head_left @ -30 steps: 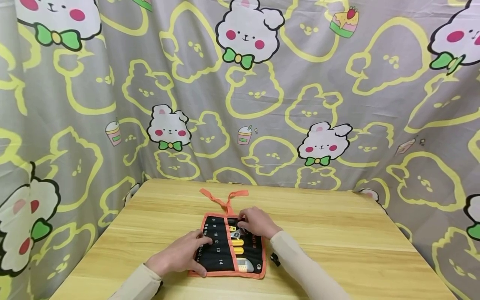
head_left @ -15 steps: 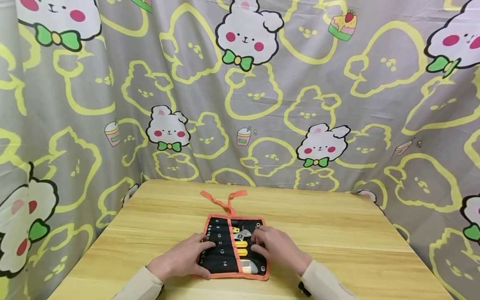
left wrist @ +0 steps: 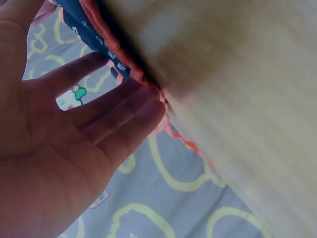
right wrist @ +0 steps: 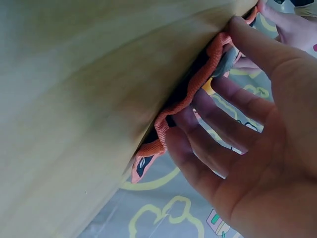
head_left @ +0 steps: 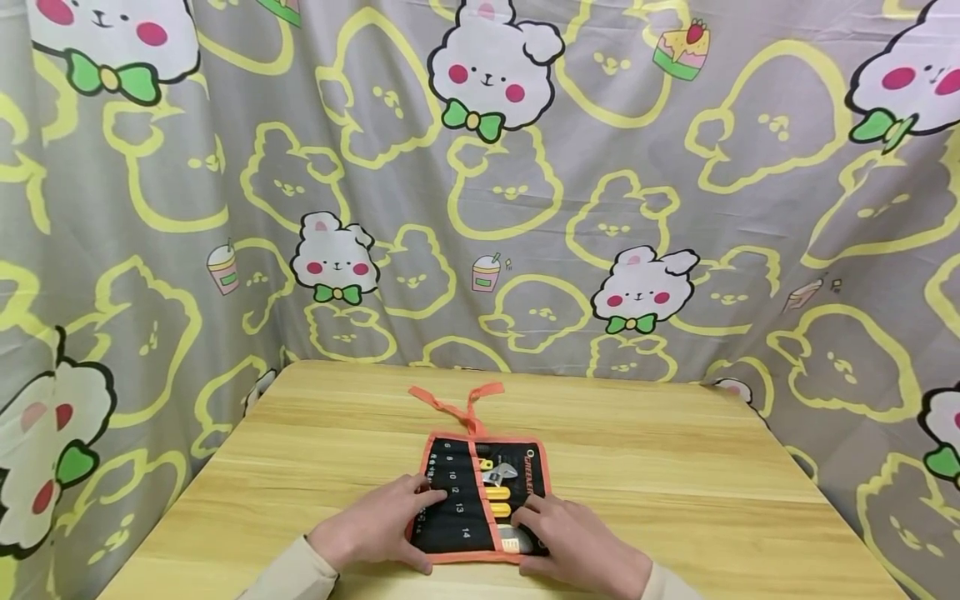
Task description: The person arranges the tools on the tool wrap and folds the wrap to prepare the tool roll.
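A black tool pouch (head_left: 445, 542) with orange trim lies spread on the table, its left flap printed with numbers. Along its left edge rests my left hand (head_left: 378, 525), fingers extended over the flap and thumb at the near edge. My right hand (head_left: 577, 542) touches the near right corner, its fingers over the pouch edge. Between them, an adjustable wrench (head_left: 501, 474), two yellow handles (head_left: 498, 493) and a grey-and-yellow tool (head_left: 514, 540) stick out of the pockets. In the right wrist view, straight, spread fingers (right wrist: 198, 158) lie against the orange trim (right wrist: 200, 74).
Orange tie straps (head_left: 457, 408) stretch from the pouch's far edge. The wooden table (head_left: 660, 450) reaches back to a grey curtain (head_left: 405, 192) printed with cartoon bunnies, which hangs behind and on both sides.
My right hand has come from the pockets near the far end down to the near right corner. The pouch has shifted slightly right, with my left hand following along its left edge.
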`<state>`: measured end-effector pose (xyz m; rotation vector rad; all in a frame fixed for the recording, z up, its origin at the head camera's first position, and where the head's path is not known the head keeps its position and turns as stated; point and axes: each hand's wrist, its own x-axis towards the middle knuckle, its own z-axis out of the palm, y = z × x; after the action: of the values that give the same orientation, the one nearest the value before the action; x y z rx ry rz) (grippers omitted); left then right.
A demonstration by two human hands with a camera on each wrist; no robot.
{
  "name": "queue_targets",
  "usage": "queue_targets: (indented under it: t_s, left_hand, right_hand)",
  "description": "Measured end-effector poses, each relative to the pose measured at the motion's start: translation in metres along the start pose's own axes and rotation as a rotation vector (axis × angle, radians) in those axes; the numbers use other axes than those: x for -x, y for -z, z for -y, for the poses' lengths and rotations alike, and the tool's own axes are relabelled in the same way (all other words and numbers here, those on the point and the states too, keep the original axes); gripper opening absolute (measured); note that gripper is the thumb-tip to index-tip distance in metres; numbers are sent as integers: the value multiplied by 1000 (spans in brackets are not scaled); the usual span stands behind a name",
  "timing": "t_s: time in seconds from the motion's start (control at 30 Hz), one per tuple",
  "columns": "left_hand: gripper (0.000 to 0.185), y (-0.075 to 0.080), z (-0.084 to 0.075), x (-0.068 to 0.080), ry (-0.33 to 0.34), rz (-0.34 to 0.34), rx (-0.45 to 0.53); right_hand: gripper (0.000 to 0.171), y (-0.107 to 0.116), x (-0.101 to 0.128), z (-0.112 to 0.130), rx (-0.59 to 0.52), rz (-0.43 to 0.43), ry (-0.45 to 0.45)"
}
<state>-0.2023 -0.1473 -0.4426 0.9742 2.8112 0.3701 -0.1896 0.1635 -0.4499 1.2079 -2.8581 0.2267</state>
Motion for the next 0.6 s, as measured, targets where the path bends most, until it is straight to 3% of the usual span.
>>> queue_targets:
  t_s: [0.2,0.37,0.6]
  left_hand:
    - [72,2,-7,2,-23,14,-56]
    - [50,2,-12,3,-78,16,-70]
    - [38,0,-16,4,-103,-3,-120]
  right_hand:
    - [41,3,2,2,-30,28,-34]
    - [34,2,2,3,-15,-10,-15]
    - [22,3,2,6,8,-26,-1]
